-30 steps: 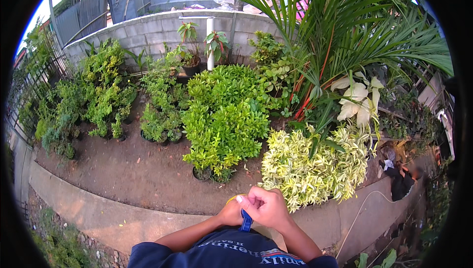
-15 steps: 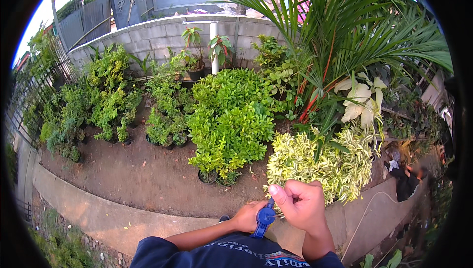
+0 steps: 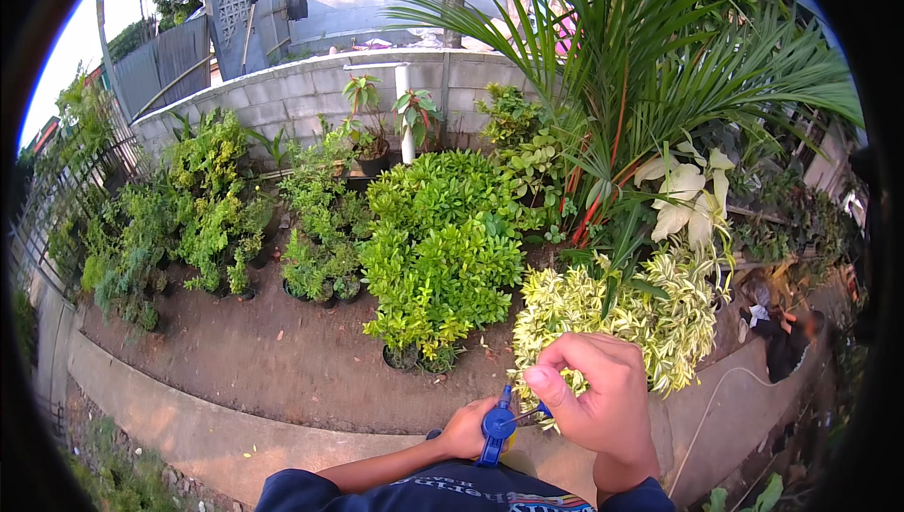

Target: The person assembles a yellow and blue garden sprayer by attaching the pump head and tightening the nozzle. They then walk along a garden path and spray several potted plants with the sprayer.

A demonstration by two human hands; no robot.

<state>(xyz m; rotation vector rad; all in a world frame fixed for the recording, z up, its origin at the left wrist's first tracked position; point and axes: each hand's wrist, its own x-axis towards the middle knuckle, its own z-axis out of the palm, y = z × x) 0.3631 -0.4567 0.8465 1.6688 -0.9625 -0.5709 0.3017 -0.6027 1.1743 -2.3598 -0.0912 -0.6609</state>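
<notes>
In front of my shirt, my left hand [image 3: 470,429] is closed around a blue hand-cranked tool [image 3: 496,424]. The tool has a round housing, a short nozzle-like tip pointing away from me and some yellow on its right side; its exact kind is unclear. From the housing a thin dark crank arm runs right to a small blue knob [image 3: 544,409]. My right hand [image 3: 603,399] is curled over that knob, thumb toward the tool; its inner fingers are partly hidden. Beyond the right hand grows a yellow-and-white leafed plant [image 3: 603,305].
Bright green potted shrubs [image 3: 438,248] stand in the middle of the bare soil [image 3: 282,361], with more bushes [image 3: 207,201] at left. A concrete kerb [image 3: 217,432] curves between me and them. Behind rises a grey block wall [image 3: 254,98]; a tall palm [image 3: 612,117] leans in from the right.
My right hand has moved right and slightly down, and the crank knob now shows beside the housing. The left hand still holds the tool. The whole scene sits a little lower in view.
</notes>
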